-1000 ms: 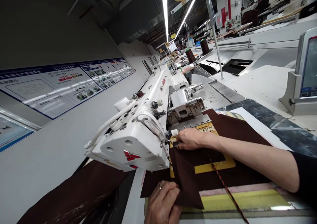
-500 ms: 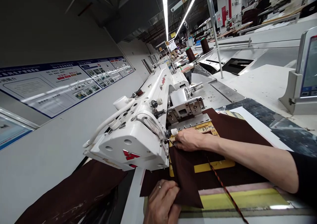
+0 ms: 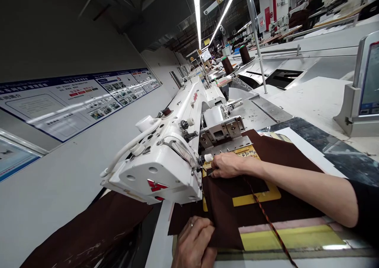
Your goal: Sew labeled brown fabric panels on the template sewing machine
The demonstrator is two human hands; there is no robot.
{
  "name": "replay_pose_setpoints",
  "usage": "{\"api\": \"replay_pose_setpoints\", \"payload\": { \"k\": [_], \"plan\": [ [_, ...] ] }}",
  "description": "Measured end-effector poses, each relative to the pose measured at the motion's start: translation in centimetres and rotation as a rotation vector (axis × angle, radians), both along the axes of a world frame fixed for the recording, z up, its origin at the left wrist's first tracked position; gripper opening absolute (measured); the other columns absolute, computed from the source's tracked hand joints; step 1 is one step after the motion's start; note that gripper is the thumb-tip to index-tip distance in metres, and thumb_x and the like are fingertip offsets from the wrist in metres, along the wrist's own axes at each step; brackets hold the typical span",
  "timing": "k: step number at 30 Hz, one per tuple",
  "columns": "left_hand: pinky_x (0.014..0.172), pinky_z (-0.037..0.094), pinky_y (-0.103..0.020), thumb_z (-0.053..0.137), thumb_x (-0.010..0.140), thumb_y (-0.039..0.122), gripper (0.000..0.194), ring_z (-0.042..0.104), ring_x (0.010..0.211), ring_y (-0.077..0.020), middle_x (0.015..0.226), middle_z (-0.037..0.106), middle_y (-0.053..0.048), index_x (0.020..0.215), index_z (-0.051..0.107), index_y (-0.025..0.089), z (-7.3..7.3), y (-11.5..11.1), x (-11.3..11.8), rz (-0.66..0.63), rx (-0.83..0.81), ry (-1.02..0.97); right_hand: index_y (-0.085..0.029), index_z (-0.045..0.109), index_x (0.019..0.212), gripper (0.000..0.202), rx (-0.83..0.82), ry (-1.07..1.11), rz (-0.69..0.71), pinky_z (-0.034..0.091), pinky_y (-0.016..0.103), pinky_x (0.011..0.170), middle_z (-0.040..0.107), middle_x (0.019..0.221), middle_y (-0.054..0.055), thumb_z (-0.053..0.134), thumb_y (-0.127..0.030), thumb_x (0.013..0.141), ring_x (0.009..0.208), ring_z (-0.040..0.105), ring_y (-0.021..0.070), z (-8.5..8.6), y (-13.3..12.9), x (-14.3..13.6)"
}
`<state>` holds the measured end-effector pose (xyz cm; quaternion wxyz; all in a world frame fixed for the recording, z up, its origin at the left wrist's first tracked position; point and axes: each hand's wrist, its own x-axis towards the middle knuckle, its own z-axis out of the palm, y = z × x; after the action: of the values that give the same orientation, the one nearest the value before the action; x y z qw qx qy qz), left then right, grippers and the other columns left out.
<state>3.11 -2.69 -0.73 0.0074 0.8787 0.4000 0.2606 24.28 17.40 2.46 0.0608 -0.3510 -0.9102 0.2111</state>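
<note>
The left hand (image 3: 195,241), fingers curled together, presses the near edge of the dark brown fabric panel (image 3: 220,216). The right hand (image 3: 226,165) has bent fingers beside the needle area; whether they pinch anything cannot be told. The panel lies under the yellow flat frame (image 3: 257,199) and partly over it, its long axis running from lower left to upper right, beside the white sewing machine head (image 3: 166,165).
</note>
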Motion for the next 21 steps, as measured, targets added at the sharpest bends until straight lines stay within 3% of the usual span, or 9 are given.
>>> {"api": "replay_pose_setpoints", "payload": {
  "k": [12,21],
  "plan": [
    [0.072,0.046,-0.034,0.040,0.088,0.004,0.029,0.057,0.081,-0.0216,0.094,0.062,-0.010,0.104,0.061,0.018,0.3,-0.1,0.3,0.007,-0.022,0.004,-0.017,0.073,0.103,0.032,0.049,0.006,-0.043,0.050,0.036,0.074,0.075,0.101,0.016,0.054,-0.039,0.091,0.093,0.072,0.0323,0.1,-1.2,-0.7],
    [0.068,0.048,-0.032,0.039,0.087,0.005,0.028,0.058,0.077,-0.0214,0.088,0.060,-0.010,0.101,0.060,0.016,0.6,0.0,0.4,-0.042,0.001,0.008,-0.021,0.075,0.097,0.032,0.023,0.047,-0.037,0.045,0.030,0.064,0.076,0.096,0.011,0.055,-0.044,0.091,0.086,0.072,0.0286,-0.3,-0.4,-0.2]
  ]
}}
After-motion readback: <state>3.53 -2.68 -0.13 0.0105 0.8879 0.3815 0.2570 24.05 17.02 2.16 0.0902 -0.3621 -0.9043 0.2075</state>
